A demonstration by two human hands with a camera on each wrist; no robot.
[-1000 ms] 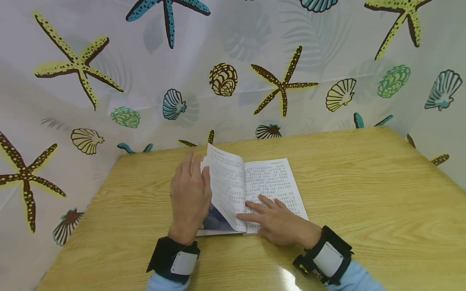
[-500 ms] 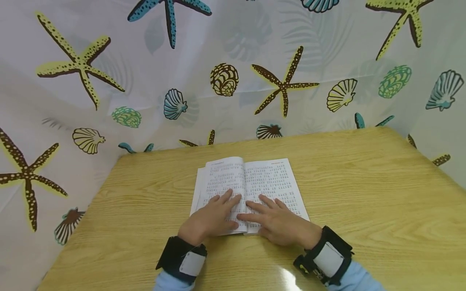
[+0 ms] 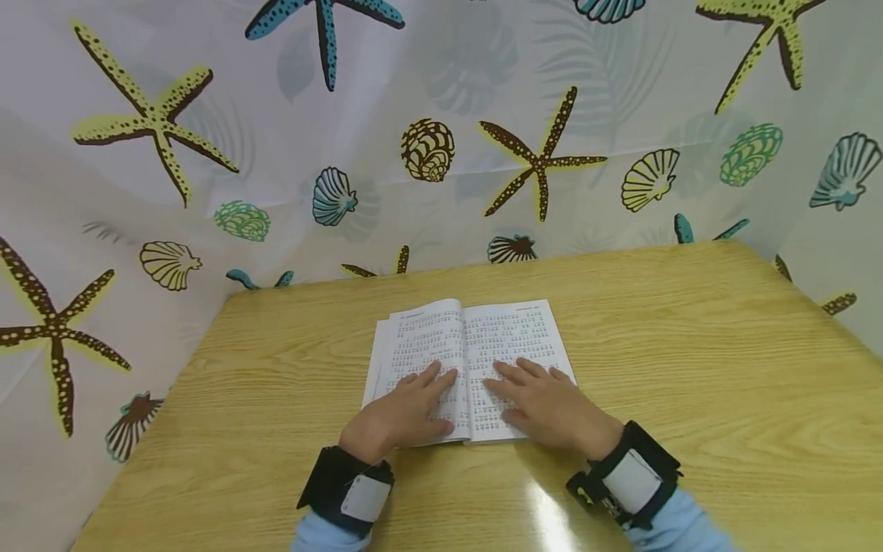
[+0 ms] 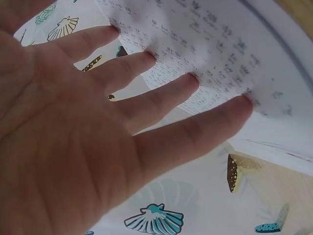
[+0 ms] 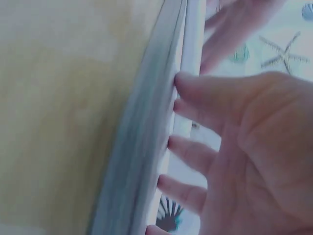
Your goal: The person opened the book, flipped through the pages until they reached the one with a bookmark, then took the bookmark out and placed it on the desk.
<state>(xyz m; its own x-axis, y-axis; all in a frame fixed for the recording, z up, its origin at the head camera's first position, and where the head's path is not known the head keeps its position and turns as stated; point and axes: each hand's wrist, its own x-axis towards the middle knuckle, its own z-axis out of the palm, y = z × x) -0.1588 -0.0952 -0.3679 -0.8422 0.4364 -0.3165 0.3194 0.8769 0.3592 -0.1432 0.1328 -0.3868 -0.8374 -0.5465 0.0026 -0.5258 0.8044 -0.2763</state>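
An open book (image 3: 513, 330) with printed text lies flat on the table, its left page curving up toward the spine. My left hand (image 3: 400, 414) rests on the lower part of the left page, fingers spread. In the left wrist view, the fingertips (image 4: 239, 105) touch the printed page. On the lower right page lies my right hand (image 3: 552, 402), fingers extended and apart. The right wrist view shows its fingertips along the book's page, with the thick page edges (image 5: 137, 147) beside them. Neither hand grips anything.
The wooden table (image 3: 690, 345) extends around the book. Behind it hangs a white cloth (image 3: 386, 100) printed with starfish and shells. Each wrist wears a black strap (image 3: 641, 468) with a light patch.
My left hand has come down from a raised left page onto that page, which now lies flatter. My right hand has shifted slightly right and away from the spine.
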